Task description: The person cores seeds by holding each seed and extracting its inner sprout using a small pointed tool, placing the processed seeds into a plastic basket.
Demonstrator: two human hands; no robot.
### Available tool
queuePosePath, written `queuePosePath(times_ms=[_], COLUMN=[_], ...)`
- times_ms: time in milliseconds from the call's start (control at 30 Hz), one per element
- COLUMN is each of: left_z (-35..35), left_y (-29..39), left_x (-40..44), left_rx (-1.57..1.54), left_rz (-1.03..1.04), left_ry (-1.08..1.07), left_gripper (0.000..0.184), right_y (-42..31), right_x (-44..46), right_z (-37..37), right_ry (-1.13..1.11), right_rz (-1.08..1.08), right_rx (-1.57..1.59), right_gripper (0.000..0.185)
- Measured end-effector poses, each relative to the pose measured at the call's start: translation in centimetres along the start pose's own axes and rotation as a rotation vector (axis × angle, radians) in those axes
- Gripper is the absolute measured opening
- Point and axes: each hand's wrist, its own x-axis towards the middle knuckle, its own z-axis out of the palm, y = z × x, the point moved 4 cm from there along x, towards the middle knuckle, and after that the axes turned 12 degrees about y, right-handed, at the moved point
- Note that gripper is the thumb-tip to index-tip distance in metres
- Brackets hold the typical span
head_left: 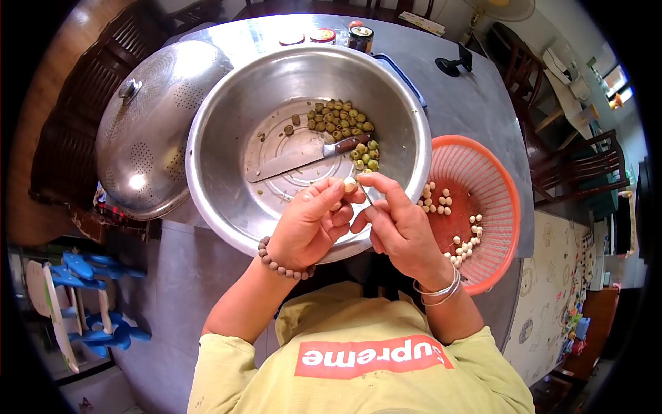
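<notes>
Head view, entry one: hands?

Left hand (310, 217): fingers pinched on one pale seed (349, 184), held above the near half of the steel basin (231, 127). Right hand (405, 231): fingers clamped on a thin tool (365, 194), its tip near the seed.

Handling note?

As judged: seed steadied firmly, left fingertips clear of the tip, light pressure.

Containers?

Basin: green-brown seeds (338, 120), far right portion; one knife (303, 159), handle between seed clusters. Orange basket (502, 196), right: loose pale seeds (466, 248).

One basin (219, 145): inside it, one knife (293, 164) and dozens of green seeds (336, 121); right of it, one basket (498, 207) with over twenty pale seeds (466, 247); left of it, one lid (152, 114); beyond it, at least three jars (360, 40).
</notes>
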Motion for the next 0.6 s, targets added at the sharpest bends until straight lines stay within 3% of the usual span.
queuePosePath(times_ms=[600], left_z=[-0.54], left_y=[-0.22], left_x=[0.24], left_rx=[0.029], left_rz=[-0.042], left_ry=[-0.017], left_gripper=[0.012], right_y=[-0.43], right_x=[-0.18], right_z=[-0.03], right_ry=[0.008], right_rz=[-0.057], right_rx=[-0.080], right_gripper=[0.033])
